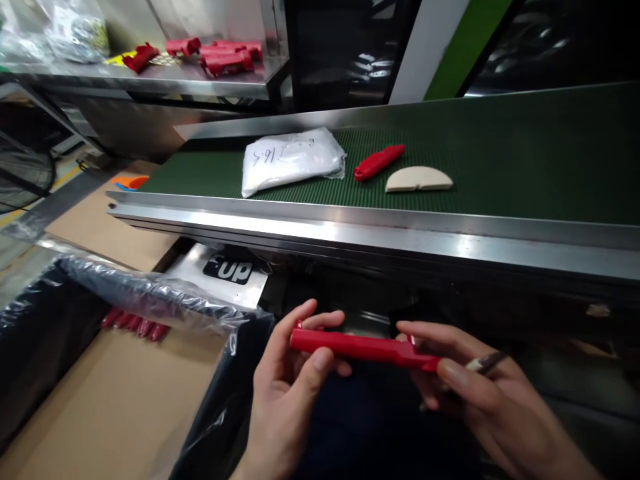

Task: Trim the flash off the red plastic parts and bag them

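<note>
A long red plastic part (365,347) is held level between my two hands, in front of the conveyor. My left hand (293,380) grips its left end, thumb on the near side and fingers behind. At the other end, my right hand (480,380) pinches the narrower tip between thumb and fingers. A thin dark, pen-like tool (487,362) with a pale section also sits in my right hand. On the green belt lie a smaller red part (379,162), a beige half-round piece (419,179) and a white plastic-wrapped packet (293,160) with handwriting.
A metal rail (350,227) edges the green conveyor belt (525,160). At lower left stands a box lined with plastic film (165,300), with several red parts (135,325) on its cardboard (115,400). More red parts (227,59) lie on a metal shelf (200,83) behind.
</note>
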Motion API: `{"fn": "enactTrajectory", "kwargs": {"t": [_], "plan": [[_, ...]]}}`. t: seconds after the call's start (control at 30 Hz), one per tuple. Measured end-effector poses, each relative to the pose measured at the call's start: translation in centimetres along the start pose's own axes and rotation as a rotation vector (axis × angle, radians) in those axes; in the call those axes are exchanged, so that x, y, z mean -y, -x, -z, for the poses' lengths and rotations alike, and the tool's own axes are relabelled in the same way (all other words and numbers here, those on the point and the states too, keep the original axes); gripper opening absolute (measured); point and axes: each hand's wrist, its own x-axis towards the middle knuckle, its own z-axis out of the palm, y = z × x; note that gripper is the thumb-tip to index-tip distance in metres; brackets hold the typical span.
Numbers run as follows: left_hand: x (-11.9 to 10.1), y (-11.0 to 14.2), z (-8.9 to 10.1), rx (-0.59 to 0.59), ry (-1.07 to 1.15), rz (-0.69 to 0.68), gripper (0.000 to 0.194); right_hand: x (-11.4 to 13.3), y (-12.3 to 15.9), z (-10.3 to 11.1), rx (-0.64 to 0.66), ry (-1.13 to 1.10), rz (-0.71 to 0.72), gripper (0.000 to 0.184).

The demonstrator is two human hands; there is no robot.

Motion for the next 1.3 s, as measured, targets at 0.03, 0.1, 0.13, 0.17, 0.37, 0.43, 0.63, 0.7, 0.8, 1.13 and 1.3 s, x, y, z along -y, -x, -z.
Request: {"fn": "enactTrajectory", "kwargs": {"t": [0.03,0.1,0.13,0.17,0.37,0.43,0.63,0.7,0.8,1.13,1.3], "plan": [[0.0,0.0,0.1,0.003,-0.005,-0.002,0.043,0.0,0.1,-0.2,0.006,-0.028,0.003,0.032],[-0.1,0.0,0.2,-0.010,-0.014,0.006,0.044,-0.1,0.1,-0.4,0.014,-0.058,0.005,0.031],[-0.1,0.0,0.2,-0.021,-0.013,0.017,0.045,-0.2,0.1,-0.4,0.018,-0.061,0.009,0.031],[-0.2,0.0,0.3,-0.030,-0.006,0.031,0.046,-0.3,0.1,-0.4,0.022,-0.060,0.014,0.031],[-0.4,0.1,0.0,-0.055,0.060,0.098,0.050,-0.5,0.3,-0.5,0.042,-0.066,0.065,0.034],[-0.5,0.2,-0.2,-0.065,0.060,0.103,0.050,-0.5,0.4,-0.5,0.041,-0.071,0.068,0.034],[-0.7,0.5,-0.5,-0.049,0.125,0.055,0.039,-0.7,0.6,-0.2,-0.007,-0.063,0.077,0.031],[-0.8,0.6,-0.7,-0.023,0.148,0.034,0.036,-1.0,0.8,0.0,-0.013,-0.061,0.088,0.030],[-0.8,0.8,-0.8,0.019,0.149,0.006,0.032,-1.4,0.9,0.4,-0.039,-0.056,0.081,0.029],[-0.6,0.2,-0.5,-0.056,0.189,0.118,0.038,-1.2,0.8,0.2,-0.088,0.021,0.157,0.032],[-0.1,-0.6,-0.1,-0.051,0.240,0.218,0.055,-0.2,0.3,-0.7,0.000,0.045,0.203,0.032]]}}
